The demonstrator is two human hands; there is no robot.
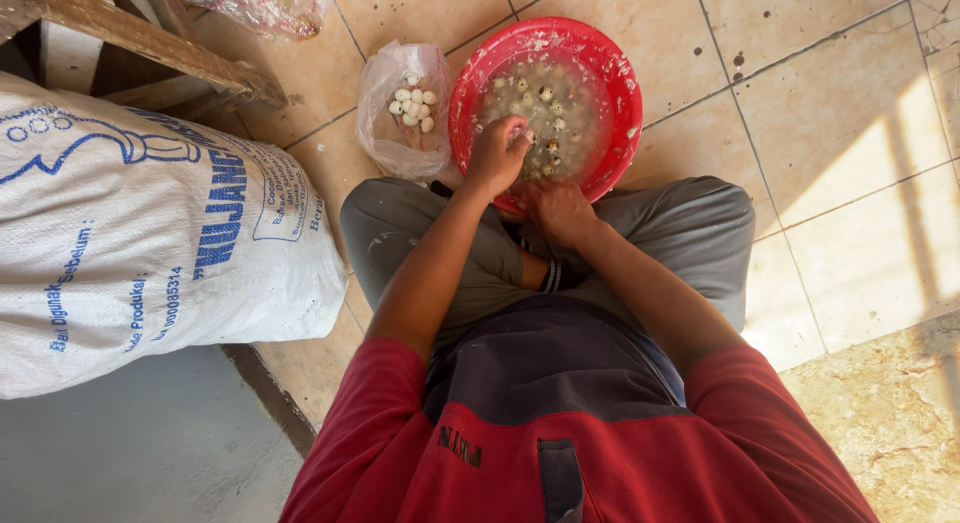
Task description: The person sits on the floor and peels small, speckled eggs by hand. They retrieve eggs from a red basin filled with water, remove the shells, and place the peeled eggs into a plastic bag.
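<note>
A red plastic basin point(620, 68) stands on the tiled floor in front of my knees, holding cloudy water and several small speckled eggs point(545, 95). My left hand point(497, 153) reaches over the basin's near rim with its fingers curled around a small egg at the water's edge. My right hand point(560, 211) rests at the near rim just below it, fingers bent; whether it grips anything is hidden. Left of the basin lies a clear plastic bag point(400, 133) with several peeled white eggs point(412, 105) inside.
A large white woven sack point(130, 233) with blue print lies at the left. A wooden frame point(150, 43) stands at the top left, with another plastic bag point(265, 3) behind it. Beige floor tiles point(840, 113) spread to the right, sunlit.
</note>
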